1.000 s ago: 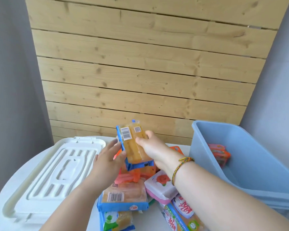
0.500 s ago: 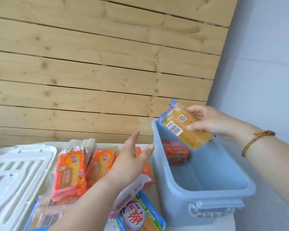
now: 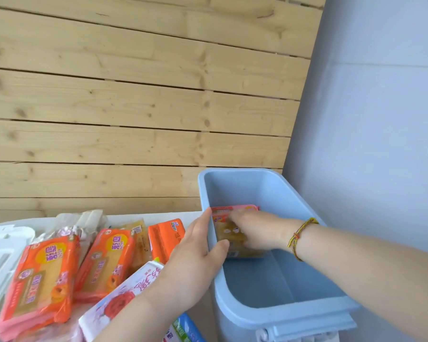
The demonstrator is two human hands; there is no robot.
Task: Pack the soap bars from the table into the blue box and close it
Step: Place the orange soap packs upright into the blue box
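The right hand [image 3: 253, 230] reaches down inside the blue box [image 3: 277, 275], fingers closed on a yellow soap bar [image 3: 235, 239] low against the box's left wall, beside an orange-wrapped bar [image 3: 232, 209] already there. The left hand [image 3: 195, 257] grips the box rim — thumb inside, fingers outside. More wrapped soap bars [image 3: 67, 270] lie heaped on the worktop [image 3: 143, 217] left of the box, near the white lid [image 3: 0, 253].
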